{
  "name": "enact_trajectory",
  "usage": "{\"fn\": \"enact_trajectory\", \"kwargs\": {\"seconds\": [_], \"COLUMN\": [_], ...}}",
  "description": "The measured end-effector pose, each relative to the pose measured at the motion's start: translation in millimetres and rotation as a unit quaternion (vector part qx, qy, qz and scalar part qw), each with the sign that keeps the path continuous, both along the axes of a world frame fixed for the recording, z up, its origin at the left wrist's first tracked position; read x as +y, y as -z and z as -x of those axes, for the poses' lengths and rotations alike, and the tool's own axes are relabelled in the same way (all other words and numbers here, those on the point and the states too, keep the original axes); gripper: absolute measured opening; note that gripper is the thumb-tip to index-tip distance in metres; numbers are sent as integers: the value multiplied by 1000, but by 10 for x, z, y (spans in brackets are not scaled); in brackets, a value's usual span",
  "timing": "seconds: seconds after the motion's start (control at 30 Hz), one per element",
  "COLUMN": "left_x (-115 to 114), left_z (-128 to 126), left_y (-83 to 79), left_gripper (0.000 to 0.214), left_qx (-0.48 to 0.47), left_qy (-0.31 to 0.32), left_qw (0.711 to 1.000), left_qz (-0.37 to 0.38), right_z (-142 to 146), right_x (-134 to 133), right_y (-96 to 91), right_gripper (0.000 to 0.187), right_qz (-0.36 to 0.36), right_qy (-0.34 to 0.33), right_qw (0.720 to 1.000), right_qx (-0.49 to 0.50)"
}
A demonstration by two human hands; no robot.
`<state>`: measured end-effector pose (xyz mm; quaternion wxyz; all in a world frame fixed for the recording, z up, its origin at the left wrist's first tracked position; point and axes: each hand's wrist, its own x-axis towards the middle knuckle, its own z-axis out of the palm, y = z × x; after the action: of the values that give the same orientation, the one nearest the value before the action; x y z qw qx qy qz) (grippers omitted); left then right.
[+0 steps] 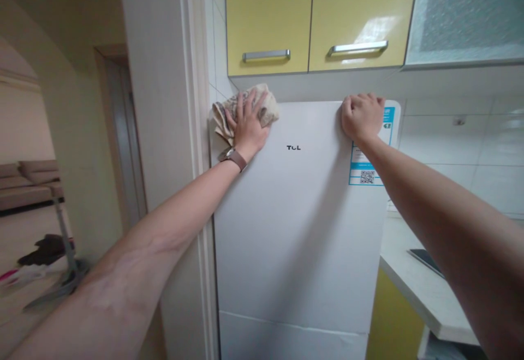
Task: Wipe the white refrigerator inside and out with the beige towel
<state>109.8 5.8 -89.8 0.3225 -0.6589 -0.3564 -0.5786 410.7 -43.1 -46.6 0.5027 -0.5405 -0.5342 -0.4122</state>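
Note:
A white refrigerator [282, 229] with a TCL logo stands in front of me. My left hand [249, 123], with a watch [233, 156] on its wrist, presses a bunched, patterned cream-and-brown cloth [268, 110] against the door's upper left corner. The fingers of that hand are spread over the cloth, holding it there. At the upper right, my right hand [363, 115] grips the top edge of the refrigerator door, knuckles up and fingertips hidden. Partly behind that hand and forearm is a blue-and-white label [360, 169] with a QR code.
Yellow cabinets [270, 16] with metal handles hang just above the refrigerator. A pale door frame [192, 131] stands close on its left. To the right are a white countertop [429, 294] and a tiled wall [438, 142]. A sofa [28, 183] shows through the doorway at left.

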Motion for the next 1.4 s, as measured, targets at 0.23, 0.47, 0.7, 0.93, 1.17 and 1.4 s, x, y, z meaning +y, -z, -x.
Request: {"fn": "enact_trajectory", "kwargs": {"seconds": [0.23,0.47,0.7,0.93,1.17,1.4], "left_x": [-135,-294,-376,-450,-469,-518], "left_z": [-301,-232,-263,-364,-401,-436], "left_y": [190,402,606,881,1127,1404], "left_gripper": [77,73,69,66,72,70], "left_qx": [86,159,213,214,235,245], "left_qy": [-11,-23,-39,-48,-49,-40], "left_qw": [996,987,976,976,971,968], "left_qz": [-22,6,9,8,14,27], "right_z": [-45,-82,-91,-87,-81,44], "right_x": [62,126,135,121,79,-83], "right_y": [-27,-36,-35,-42,-48,-58], "right_gripper": [65,68,66,67,64,54], "right_qz": [-5,-27,-35,-25,-4,55], "right_qy": [12,-15,-28,-25,-13,24], "right_qw": [1000,1000,999,999,1000,998], "right_qx": [-5,-5,-6,-5,-9,9]}}
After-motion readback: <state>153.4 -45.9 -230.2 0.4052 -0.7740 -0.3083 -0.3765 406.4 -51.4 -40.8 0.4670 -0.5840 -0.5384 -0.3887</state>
